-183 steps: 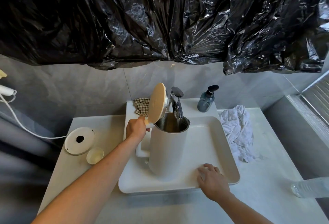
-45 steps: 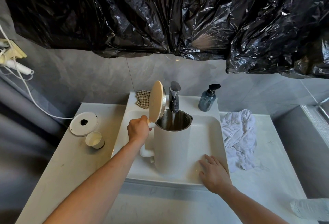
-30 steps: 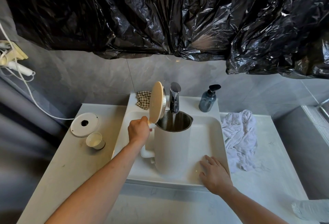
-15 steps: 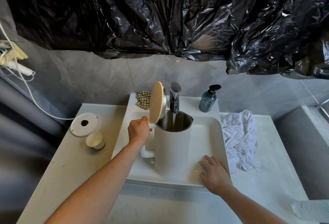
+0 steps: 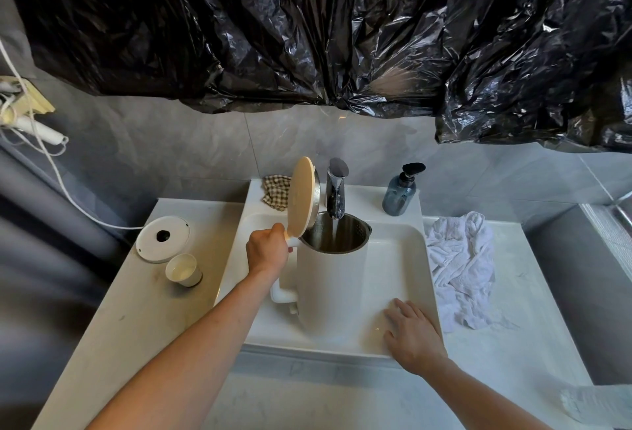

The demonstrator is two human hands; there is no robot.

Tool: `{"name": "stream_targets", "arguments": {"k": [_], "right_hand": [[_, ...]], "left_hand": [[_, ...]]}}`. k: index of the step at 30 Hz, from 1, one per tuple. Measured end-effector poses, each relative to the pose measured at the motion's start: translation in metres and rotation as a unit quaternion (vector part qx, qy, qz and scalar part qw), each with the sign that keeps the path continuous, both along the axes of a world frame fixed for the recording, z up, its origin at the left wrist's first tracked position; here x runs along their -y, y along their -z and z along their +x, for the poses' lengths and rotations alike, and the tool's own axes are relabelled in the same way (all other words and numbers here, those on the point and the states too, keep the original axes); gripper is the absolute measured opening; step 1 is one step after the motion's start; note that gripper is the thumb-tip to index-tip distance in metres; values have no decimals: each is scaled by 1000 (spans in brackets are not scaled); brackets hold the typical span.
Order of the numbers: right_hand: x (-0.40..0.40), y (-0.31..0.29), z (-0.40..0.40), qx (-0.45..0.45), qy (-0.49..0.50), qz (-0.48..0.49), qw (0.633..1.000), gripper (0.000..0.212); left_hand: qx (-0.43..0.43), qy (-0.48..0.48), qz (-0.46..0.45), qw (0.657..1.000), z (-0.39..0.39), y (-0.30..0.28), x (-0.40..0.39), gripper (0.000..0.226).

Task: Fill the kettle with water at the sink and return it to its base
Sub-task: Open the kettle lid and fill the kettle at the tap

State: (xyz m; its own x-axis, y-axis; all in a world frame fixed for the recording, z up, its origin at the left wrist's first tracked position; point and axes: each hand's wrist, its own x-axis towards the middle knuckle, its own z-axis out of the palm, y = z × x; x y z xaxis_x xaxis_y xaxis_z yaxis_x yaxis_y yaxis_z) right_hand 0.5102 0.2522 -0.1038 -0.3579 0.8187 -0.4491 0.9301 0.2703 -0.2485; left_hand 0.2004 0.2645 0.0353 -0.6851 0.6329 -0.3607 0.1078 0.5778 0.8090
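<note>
A tall white kettle stands upright in the white sink, its cream lid swung up and open. The chrome tap hangs over the kettle's mouth, and a thin stream of water runs into the steel interior. My left hand grips the top of the kettle's handle. My right hand rests flat with spread fingers on the sink's front right rim. The round white kettle base with its cord lies on the counter to the left of the sink.
A small cream cup stands just in front of the base. A checked cloth and a blue soap dispenser flank the tap. A crumpled white towel lies right of the sink. Black plastic sheeting hangs above.
Over the last second and a half nothing has visibly moved: both hands and the kettle hold their places while water keeps running in.
</note>
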Motion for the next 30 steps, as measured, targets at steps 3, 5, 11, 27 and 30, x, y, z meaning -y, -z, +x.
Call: {"name": "stream_targets", "arguments": {"k": [3, 5, 11, 27, 30], "right_hand": [[0, 0, 0, 0, 0, 1, 1000, 54], [0, 0, 0, -3, 5, 2, 1000, 55], [0, 4, 1, -1, -1, 11, 1000, 56], [-1, 8, 1, -2, -4, 25, 1000, 61], [-1, 6, 1, -3, -6, 20, 1000, 55]], "left_hand": [[2, 0, 0, 1000, 0, 0, 0, 43], [1, 4, 0, 1000, 1, 0, 1, 43], [9, -5, 8, 1000, 0, 0, 1, 42], [6, -3, 13, 1000, 0, 1, 0, 42], [6, 0, 15, 1000, 1, 2, 1, 41]]}}
